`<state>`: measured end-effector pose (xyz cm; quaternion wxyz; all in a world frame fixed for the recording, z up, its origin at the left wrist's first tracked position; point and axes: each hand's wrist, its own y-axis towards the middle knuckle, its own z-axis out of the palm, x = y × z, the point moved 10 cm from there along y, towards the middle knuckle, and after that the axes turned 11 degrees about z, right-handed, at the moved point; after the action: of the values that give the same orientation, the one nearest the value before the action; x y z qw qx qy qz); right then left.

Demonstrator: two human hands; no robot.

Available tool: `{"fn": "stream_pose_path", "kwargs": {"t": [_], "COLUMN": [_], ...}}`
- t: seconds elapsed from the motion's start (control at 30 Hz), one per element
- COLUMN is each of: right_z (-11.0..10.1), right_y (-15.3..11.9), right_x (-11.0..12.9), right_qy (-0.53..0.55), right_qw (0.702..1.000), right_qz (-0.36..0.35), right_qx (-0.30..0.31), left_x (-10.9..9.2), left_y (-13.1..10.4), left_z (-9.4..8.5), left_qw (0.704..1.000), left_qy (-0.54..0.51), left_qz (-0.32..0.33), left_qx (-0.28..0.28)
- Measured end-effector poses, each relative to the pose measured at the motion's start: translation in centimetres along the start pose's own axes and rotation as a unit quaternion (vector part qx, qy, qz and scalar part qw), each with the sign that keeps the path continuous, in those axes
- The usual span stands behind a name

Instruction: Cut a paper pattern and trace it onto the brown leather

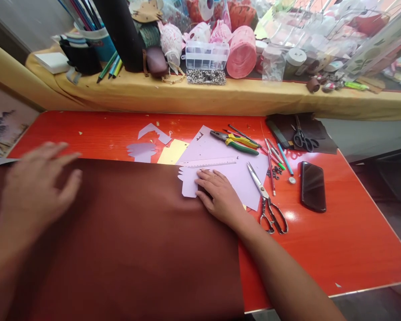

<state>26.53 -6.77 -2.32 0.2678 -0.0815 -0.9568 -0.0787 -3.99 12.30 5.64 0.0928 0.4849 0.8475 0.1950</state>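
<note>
A large dark brown sheet, leather-like, covers the left and front of the red table. My right hand lies flat near its upper right corner, fingers stretched out, touching a small pale cut-out paper piece with a scalloped left edge. Blurred by motion, my left hand is over the sheet's far left part with its fingers apart and nothing in it. Just beyond my right hand, a clear ruler rests on lilac paper.
Right of my hand are large scissors, pliers, pencils and a phone. Black-handled scissors lie on a dark scrap. Paper scraps dot the back. A crowded shelf runs behind, carrying a divided box.
</note>
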Motion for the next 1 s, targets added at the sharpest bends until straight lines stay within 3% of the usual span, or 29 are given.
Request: {"fn": "stream_pose_path", "kwargs": {"t": [0.1,0.2,0.3,0.77,0.9,1.0], "right_z": [0.0,0.1,0.0,-0.1,0.0,0.1], "right_y": [0.0,-0.1,-0.1,0.3,0.2,0.0], "right_x": [0.0,0.1,0.1,0.3,0.3,0.3], "right_qy": [-0.004,-0.010,-0.011,-0.044,-0.046,-0.049], "right_qw": [1.000,1.000,1.000,0.997,0.997,0.997], "right_qz": [-0.007,-0.010,-0.010,-0.057,-0.060,-0.061], "right_qx": [-0.001,0.001,-0.002,-0.005,-0.002,-0.006], "left_x": [-7.5,-14.3,-18.3,-23.0,-22.6,-21.4], "left_y": [-1.3,-4.5,-6.9,-8.3,-7.9,-5.3], "left_z": [3.9,5.3,5.7,4.6,4.2,3.6], "left_qw": [0.985,0.958,0.942,0.972,0.973,0.974], "left_qy": [-0.125,-0.173,-0.172,-0.096,-0.123,-0.156], "left_qz": [0.093,0.190,0.242,0.185,0.174,0.148], "left_qx": [0.080,0.128,0.154,0.107,0.095,0.073]}}
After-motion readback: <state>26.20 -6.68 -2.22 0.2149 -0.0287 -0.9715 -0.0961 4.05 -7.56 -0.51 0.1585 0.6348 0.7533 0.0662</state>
